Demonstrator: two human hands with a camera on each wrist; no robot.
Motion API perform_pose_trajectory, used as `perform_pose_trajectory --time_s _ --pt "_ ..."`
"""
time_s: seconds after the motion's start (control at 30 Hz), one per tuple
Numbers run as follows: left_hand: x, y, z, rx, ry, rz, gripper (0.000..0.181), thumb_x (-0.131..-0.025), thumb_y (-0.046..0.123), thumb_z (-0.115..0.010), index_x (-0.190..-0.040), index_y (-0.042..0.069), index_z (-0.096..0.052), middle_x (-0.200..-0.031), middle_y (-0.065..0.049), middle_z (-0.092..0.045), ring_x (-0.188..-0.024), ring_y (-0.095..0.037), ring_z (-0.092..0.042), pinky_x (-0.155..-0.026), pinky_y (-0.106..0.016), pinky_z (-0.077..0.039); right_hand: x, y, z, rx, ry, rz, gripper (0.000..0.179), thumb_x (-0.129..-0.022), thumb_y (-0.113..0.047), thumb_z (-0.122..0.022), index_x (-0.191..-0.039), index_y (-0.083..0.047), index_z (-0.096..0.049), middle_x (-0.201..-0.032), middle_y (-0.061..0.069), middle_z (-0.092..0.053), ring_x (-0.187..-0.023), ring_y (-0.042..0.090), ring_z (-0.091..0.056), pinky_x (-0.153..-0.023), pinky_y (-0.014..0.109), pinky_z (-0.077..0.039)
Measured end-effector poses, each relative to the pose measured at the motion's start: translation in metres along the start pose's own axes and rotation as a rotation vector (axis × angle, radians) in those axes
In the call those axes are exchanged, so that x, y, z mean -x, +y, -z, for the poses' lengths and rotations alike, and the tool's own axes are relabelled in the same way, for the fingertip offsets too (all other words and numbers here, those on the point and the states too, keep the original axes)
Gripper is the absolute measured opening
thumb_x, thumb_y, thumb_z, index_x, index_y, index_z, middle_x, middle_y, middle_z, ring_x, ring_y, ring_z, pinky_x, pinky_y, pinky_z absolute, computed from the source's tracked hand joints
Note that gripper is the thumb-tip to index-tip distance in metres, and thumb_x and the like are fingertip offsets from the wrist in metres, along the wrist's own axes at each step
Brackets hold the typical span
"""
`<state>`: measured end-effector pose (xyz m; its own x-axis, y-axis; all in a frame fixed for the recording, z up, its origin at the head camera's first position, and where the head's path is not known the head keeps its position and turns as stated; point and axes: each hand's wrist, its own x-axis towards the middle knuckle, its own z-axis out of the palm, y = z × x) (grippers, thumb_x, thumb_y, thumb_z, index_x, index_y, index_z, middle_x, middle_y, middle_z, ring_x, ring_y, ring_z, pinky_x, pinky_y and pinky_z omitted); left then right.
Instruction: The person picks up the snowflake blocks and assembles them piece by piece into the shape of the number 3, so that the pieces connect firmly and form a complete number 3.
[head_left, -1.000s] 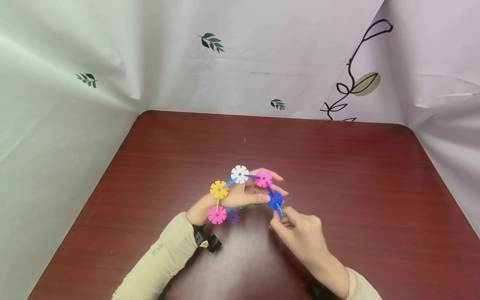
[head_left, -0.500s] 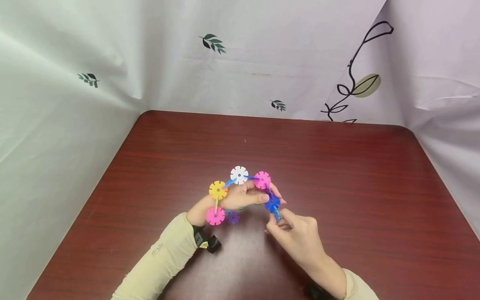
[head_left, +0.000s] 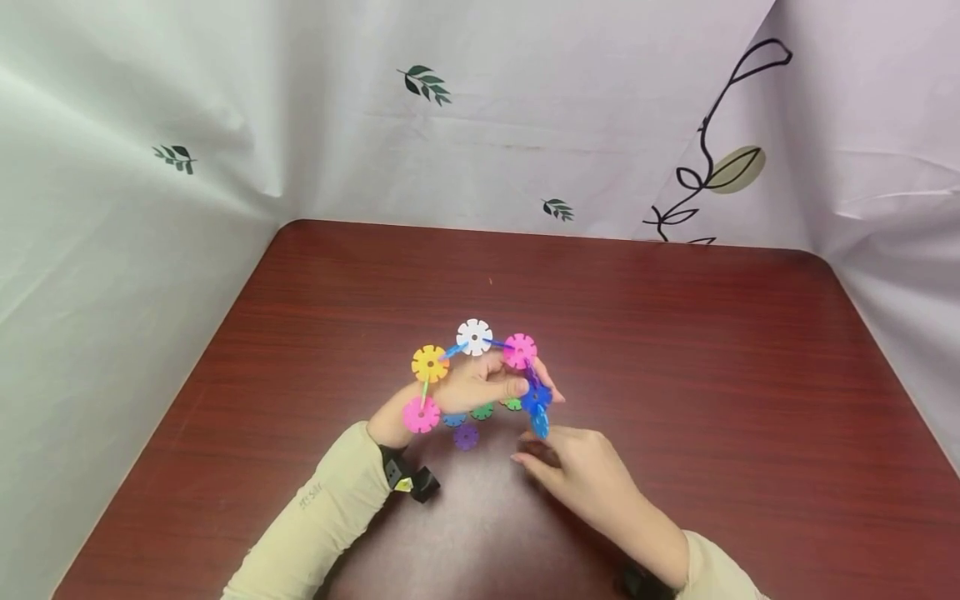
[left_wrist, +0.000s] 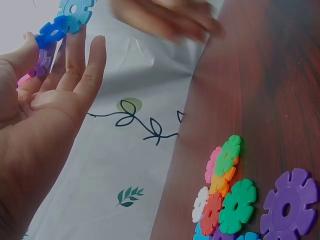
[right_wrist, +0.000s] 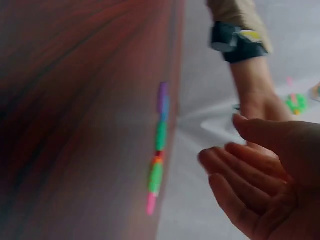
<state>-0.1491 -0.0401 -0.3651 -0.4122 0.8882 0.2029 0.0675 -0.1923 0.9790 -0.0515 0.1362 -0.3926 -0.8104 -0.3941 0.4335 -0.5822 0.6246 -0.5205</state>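
My left hand [head_left: 476, 390] holds up a chain of interlocking snowflake discs, its thumb and fingers pinching the chain at the dark blue disc [head_left: 537, 397]. A light blue disc [head_left: 540, 422] slots onto that one at the chain's right end. From there the chain arcs over the hand through a pink disc [head_left: 520, 351], a white disc [head_left: 474, 337] and a yellow disc [head_left: 430, 364], with thin edge-on discs between them. Another pink disc [head_left: 422, 414] hangs at the wrist. Just below the light blue end is my right hand [head_left: 596, 475], fingers loosely bent around nothing; the right wrist view [right_wrist: 260, 190] shows its palm bare.
Several loose discs lie on the dark red table [head_left: 697, 358] under my left hand, including a purple disc [left_wrist: 289, 207], a green disc [left_wrist: 239, 206] and a red disc [left_wrist: 211, 212]. White leaf-printed cloth [head_left: 480, 150] hangs behind the table and at both sides.
My right hand has let go of the light blue disc and drawn slightly down and left. The chain and left hand have shifted a little left and up.
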Motion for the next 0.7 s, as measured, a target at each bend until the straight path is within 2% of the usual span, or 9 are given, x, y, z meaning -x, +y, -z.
perform_pose_trajectory --time_s 0.1,0.17,0.23,0.3,0.4,0.53,0.7 --pt "0.0 0.001 0.0 -0.009 -0.006 0.002 0.027 -0.098 0.01 -0.046 -0.115 -0.01 -0.047 -0.117 -0.033 -0.056 -0.116 -0.042 -0.052 -0.1 -0.041 -0.043 -0.008 0.003 -0.007 0.184 -0.097 0.032 0.024 -0.077 -0.026 -0.077 -0.093 -0.01 -0.07 -0.078 -0.003 -0.069 -0.065 0.01 -0.065 -0.056 0.026 -0.052" --pt "0.0 0.002 -0.001 0.002 -0.013 0.013 0.026 -0.098 0.009 -0.046 -0.116 -0.01 -0.046 -0.118 -0.033 -0.055 -0.117 -0.041 -0.051 -0.101 -0.041 -0.042 -0.015 0.005 -0.012 0.254 -0.136 0.086 0.032 -0.077 -0.029 -0.077 -0.098 -0.008 -0.066 -0.083 0.001 -0.068 -0.07 0.014 -0.065 -0.059 0.031 -0.053" --pt "0.0 0.002 -0.001 0.011 -0.019 0.013 0.026 -0.098 0.008 -0.045 -0.116 -0.01 -0.045 -0.118 -0.033 -0.055 -0.117 -0.04 -0.052 -0.102 -0.042 -0.041 -0.024 0.005 -0.02 0.291 -0.177 0.135 0.043 -0.075 -0.031 -0.078 -0.106 -0.006 -0.062 -0.091 0.006 -0.066 -0.081 0.018 -0.065 -0.069 0.034 -0.054" --pt "0.0 0.002 -0.002 0.023 -0.024 0.012 0.025 -0.098 0.007 -0.044 -0.115 -0.011 -0.044 -0.119 -0.032 -0.056 -0.117 -0.04 -0.052 -0.102 -0.042 -0.04 -0.031 0.006 -0.028 0.315 -0.205 0.177 0.05 -0.074 -0.034 -0.078 -0.11 -0.004 -0.06 -0.097 0.008 -0.064 -0.09 0.02 -0.062 -0.079 0.035 -0.051" --pt "0.0 0.002 -0.001 0.0 -0.028 -0.01 0.025 -0.098 0.008 -0.044 -0.115 -0.011 -0.045 -0.117 -0.032 -0.057 -0.115 -0.038 -0.055 -0.101 -0.044 -0.041 -0.04 0.004 -0.04 0.297 -0.256 0.18 0.055 -0.075 -0.036 -0.077 -0.115 -0.003 -0.058 -0.105 0.009 -0.063 -0.1 0.021 -0.058 -0.09 0.036 -0.045" --pt "0.0 0.002 0.001 -0.029 -0.037 -0.031 0.025 -0.098 0.009 -0.045 -0.114 -0.01 -0.045 -0.116 -0.031 -0.057 -0.114 -0.037 -0.056 -0.1 -0.044 -0.042 -0.046 0.002 -0.051 0.282 -0.3 0.172 0.06 -0.077 -0.039 -0.074 -0.119 -0.002 -0.055 -0.108 0.012 -0.064 -0.099 0.022 -0.06 -0.09 0.034 -0.046" --pt "0.0 0.003 0.003 -0.047 -0.04 -0.05 0.026 -0.098 0.01 -0.044 -0.114 -0.01 -0.045 -0.116 -0.032 -0.057 -0.112 -0.036 -0.057 -0.098 -0.045 -0.043 -0.049 0.0 -0.058 0.318 -0.32 0.193 0.062 -0.076 -0.042 -0.074 -0.12 -0.002 -0.055 -0.108 0.012 -0.064 -0.096 0.021 -0.062 -0.086 0.034 -0.048"
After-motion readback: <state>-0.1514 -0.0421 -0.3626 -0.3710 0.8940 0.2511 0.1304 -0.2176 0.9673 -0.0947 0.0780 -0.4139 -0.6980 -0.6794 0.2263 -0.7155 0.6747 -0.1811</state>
